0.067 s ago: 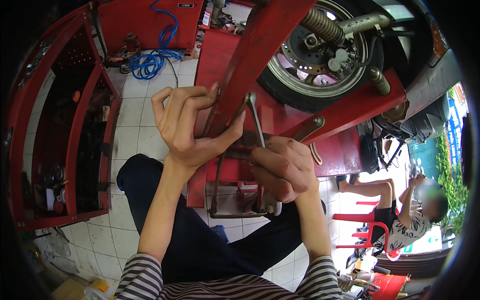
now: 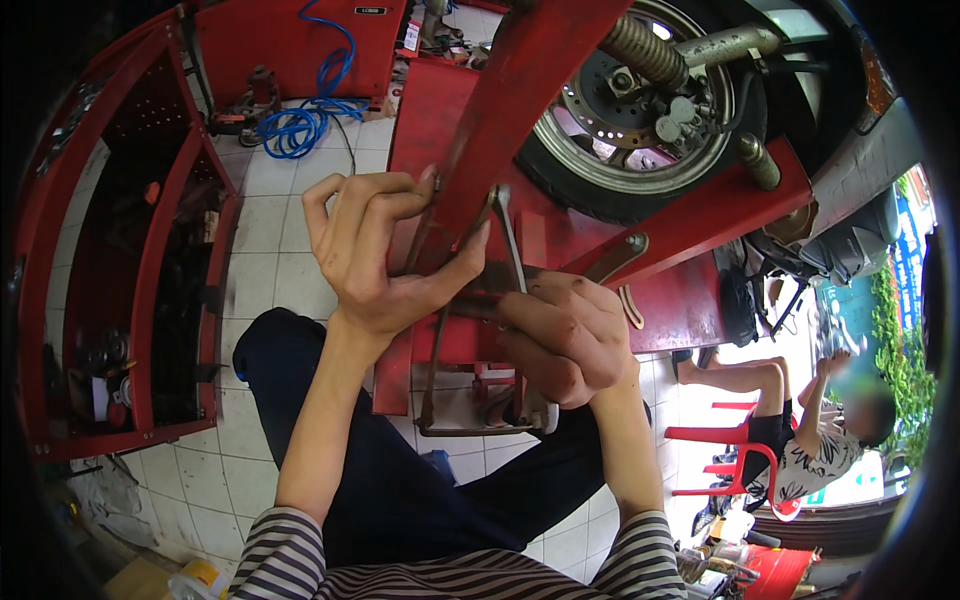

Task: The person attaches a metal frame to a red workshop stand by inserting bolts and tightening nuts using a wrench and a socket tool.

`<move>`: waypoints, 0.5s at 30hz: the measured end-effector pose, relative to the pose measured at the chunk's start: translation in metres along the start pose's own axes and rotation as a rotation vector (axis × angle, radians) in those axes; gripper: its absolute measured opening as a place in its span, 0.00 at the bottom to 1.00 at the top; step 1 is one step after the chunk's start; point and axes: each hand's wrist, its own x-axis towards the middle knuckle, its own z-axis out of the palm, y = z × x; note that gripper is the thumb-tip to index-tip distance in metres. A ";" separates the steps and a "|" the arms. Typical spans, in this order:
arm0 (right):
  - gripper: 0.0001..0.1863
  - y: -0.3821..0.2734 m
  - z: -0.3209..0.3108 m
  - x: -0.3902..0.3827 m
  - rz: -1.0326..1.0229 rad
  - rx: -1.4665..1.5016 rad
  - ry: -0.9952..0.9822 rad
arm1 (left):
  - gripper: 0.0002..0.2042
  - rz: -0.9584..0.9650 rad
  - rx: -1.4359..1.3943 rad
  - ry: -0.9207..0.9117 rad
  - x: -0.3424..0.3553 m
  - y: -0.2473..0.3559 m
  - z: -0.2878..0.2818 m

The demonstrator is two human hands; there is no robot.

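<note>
A slanting red steel beam (image 2: 490,130) runs down between my hands. My left hand (image 2: 368,240) is closed round its lower part, with a fingertip at a small bolt end on the left face and the thumb at the right side. My right hand (image 2: 570,335) is wrapped round a metal wrench (image 2: 513,240). The wrench's upper end sits against the beam's right side, where the fastener cannot be made out. Its other open jaw shows below my fist. A thin bent metal rod frame (image 2: 428,385) hangs below the beam.
A motorcycle wheel (image 2: 645,175) with a brake disc stands on the red lift platform (image 2: 685,305). To the left is a red shelf cabinet (image 2: 150,260). A coiled blue hose (image 2: 295,130) lies on the tiles. A person (image 2: 810,440) sits on a red chair (image 2: 740,460) at right.
</note>
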 end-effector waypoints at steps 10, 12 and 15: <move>0.08 -0.006 -0.011 0.010 0.555 0.351 0.007 | 0.19 -0.009 0.009 -0.003 -0.001 -0.002 0.000; 0.07 -0.003 -0.008 0.017 0.585 0.359 0.129 | 0.19 -0.010 -0.003 -0.003 -0.002 -0.001 0.002; 0.07 0.001 0.006 0.031 0.607 0.366 0.367 | 0.19 -0.007 0.002 -0.001 -0.002 -0.002 0.000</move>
